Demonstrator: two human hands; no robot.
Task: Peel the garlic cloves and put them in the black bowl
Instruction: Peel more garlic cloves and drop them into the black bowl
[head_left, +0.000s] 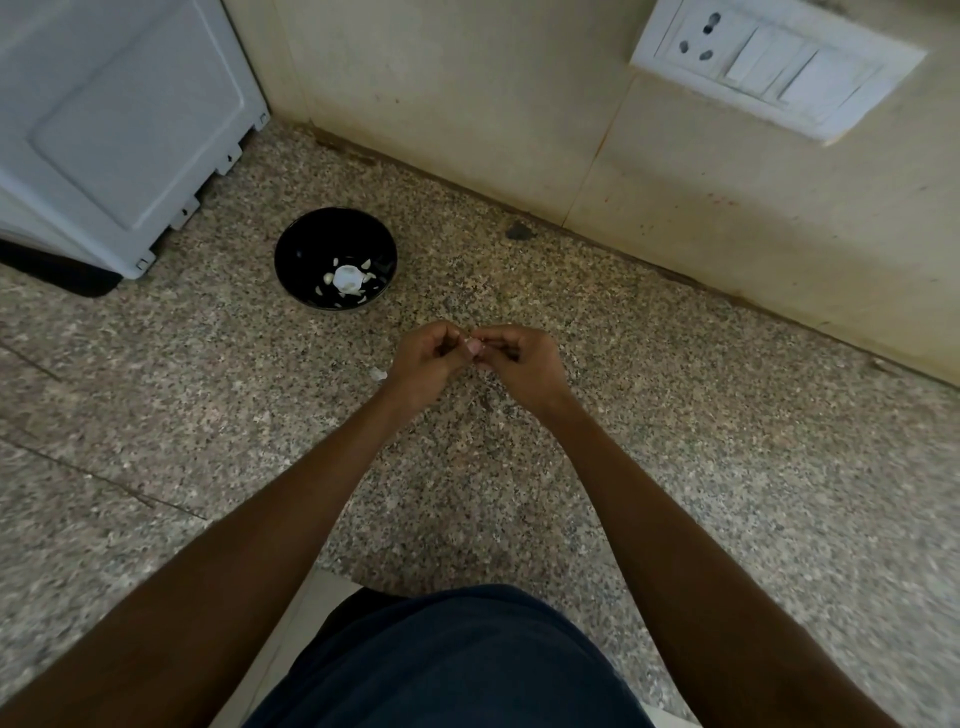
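Observation:
A black bowl (306, 249) stands on the speckled granite counter (208, 395), left of and beyond my hands. Several white garlic pieces (347, 278) lie in its bottom. My left hand (428, 358) and my right hand (519, 358) meet fingertip to fingertip above the counter. Between them they pinch a small pale garlic clove (474, 346), mostly hidden by the curled fingers. A scrap of white garlic skin (377, 373) lies on the counter just left of my left wrist.
A white appliance (104, 119) stands at the back left on a dark mat (62, 275). The tiled wall (519, 104) runs behind, with a white socket and switch plate (774, 62) at top right. A small dark stain (518, 232) marks the counter near the wall.

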